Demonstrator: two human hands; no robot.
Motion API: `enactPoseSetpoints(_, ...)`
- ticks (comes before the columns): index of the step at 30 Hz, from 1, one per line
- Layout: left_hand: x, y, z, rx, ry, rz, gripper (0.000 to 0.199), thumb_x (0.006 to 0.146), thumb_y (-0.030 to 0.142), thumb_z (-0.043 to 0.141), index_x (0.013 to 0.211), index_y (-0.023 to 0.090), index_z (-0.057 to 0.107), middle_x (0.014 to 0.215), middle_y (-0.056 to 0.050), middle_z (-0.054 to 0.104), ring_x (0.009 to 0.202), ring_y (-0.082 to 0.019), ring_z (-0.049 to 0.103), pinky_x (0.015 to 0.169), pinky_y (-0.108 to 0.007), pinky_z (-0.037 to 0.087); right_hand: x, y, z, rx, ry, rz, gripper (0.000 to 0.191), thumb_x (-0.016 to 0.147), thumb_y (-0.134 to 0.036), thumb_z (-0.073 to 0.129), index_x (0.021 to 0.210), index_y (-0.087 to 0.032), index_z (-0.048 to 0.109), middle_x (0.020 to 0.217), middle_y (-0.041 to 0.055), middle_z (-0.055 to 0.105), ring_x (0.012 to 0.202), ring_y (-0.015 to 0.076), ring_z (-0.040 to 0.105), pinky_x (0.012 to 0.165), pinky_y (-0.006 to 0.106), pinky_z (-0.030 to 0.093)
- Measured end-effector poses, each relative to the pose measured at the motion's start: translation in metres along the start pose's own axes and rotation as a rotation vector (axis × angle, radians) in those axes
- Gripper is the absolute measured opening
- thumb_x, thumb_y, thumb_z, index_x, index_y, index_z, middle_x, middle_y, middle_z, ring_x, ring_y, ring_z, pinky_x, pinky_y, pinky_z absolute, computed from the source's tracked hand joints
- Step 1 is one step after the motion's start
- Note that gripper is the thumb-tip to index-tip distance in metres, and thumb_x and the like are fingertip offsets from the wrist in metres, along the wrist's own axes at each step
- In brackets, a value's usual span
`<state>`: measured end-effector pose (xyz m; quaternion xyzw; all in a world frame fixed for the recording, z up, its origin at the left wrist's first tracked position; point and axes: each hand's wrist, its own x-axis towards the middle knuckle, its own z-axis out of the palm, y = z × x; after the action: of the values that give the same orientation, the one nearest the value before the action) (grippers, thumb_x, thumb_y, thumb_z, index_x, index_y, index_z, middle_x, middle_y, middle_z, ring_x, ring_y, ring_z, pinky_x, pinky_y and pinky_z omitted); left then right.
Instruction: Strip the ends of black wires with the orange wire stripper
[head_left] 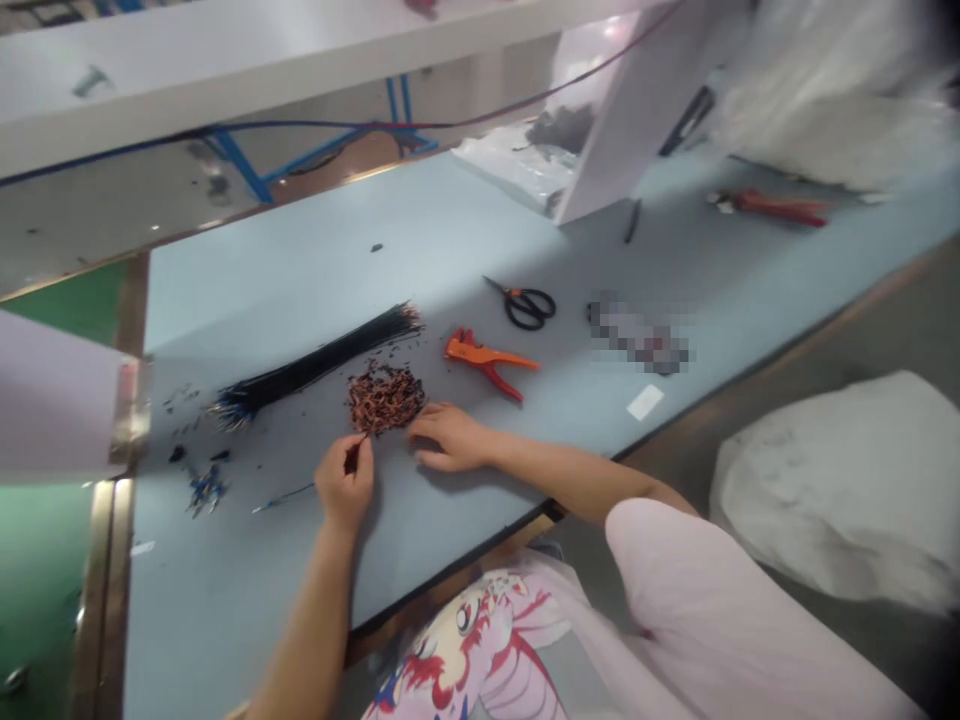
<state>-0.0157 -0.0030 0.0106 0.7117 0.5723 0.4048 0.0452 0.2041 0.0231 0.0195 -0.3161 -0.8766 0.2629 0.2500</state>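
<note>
My left hand (346, 482) is closed, thumb against fingers, on a thin black wire (296, 492). Its blue-sleeved metal end sticks out to the left, just over the table, and its other end shows at the fingertips. Beside the near right edge of a pile of small copper-and-black pieces (384, 398) is my right hand (451, 438). Its fingers are bent but apart, with nothing visible between them. Behind the pile lies a long bundle of black wires (322, 362), with blue ends at the left and copper-coloured ends at the right.
Orange-and-red wire strippers (491, 362) and black scissors (529, 306) lie right of the pile. Loose blue terminals (205, 488) sit at the left. Red-handled pliers (780, 207) and a white label (646, 402) are farther right. A white shelf (315, 75) spans the back.
</note>
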Motion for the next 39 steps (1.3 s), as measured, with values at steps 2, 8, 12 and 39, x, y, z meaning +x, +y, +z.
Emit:
enactPoseSetpoints(2, -0.001, -0.001, 0.004, 0.001, -0.037, 0.069, 0.015, 0.085, 0.028, 0.054, 0.086, 0.016, 0.064, 0.076, -0.004, 0.066, 0.067, -0.013, 0.06, 0.065, -0.024, 0.048, 0.001, 0.002, 0.001, 0.027, 0.088, 0.022, 0.021, 0.082, -0.026, 0.056, 0.101, -0.017, 0.059, 0.099, 0.0085, 0.067, 0.096, 0.0207, 0.058, 0.087, 0.033, 0.043)
enactPoseSetpoints(8, 0.003, -0.004, 0.0, 0.06, 0.124, 0.027, 0.014, 0.082, 0.027, 0.056, 0.082, 0.015, 0.063, 0.07, -0.003, 0.064, 0.06, -0.011, 0.057, 0.061, -0.022, 0.046, -0.008, -0.009, 0.005, 0.087, 0.153, 0.09, 0.015, 0.084, -0.019, 0.048, 0.091, -0.015, 0.061, 0.086, 0.0065, 0.066, 0.075, 0.0154, 0.059, 0.072, 0.026, 0.045)
enactPoseSetpoints(12, 0.01, -0.014, -0.007, 0.13, 0.236, -0.147, 0.021, 0.083, 0.032, 0.054, 0.081, 0.013, 0.062, 0.068, -0.004, 0.06, 0.059, -0.011, 0.054, 0.06, -0.023, 0.044, -0.012, -0.026, 0.013, 0.024, -0.195, -0.168, 0.013, 0.082, -0.023, 0.053, 0.083, -0.019, 0.065, 0.079, 0.0041, 0.067, 0.075, 0.0171, 0.057, 0.072, 0.029, 0.043)
enactPoseSetpoints(39, -0.007, 0.016, 0.006, -0.027, -0.222, 0.354, 0.012, 0.085, 0.021, 0.054, 0.09, 0.018, 0.065, 0.072, -0.003, 0.066, 0.066, -0.012, 0.059, 0.065, -0.022, 0.043, -0.01, -0.011, 0.016, 0.055, 0.203, 0.014, 0.016, 0.092, -0.02, 0.043, 0.101, -0.017, 0.056, 0.091, 0.0088, 0.062, 0.084, 0.0179, 0.057, 0.073, 0.029, 0.048)
